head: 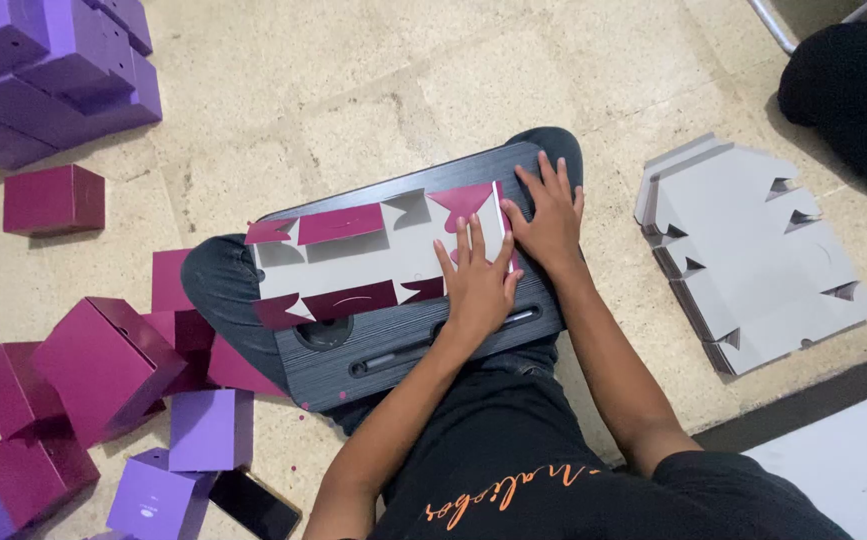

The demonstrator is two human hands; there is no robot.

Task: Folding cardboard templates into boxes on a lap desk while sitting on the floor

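Observation:
A flat, unfolded cardboard box blank (373, 262), grey inside with magenta flaps, lies on a dark grey lap desk (393, 355) resting across my crossed legs. My left hand (477, 280) presses flat on the right part of the blank, fingers spread. Just to its right, my right hand (547, 215) presses down on the blank's right edge flap, which is folded up. Neither hand grips anything.
A stack of flat grey box blanks (753, 255) lies on the floor to my right. Folded magenta boxes (103, 365) and purple boxes (48, 70) sit at left, with a single magenta box (53, 200). A dark phone (253, 505) lies near my left knee. Another person's dark clothing (853, 90) shows at top right.

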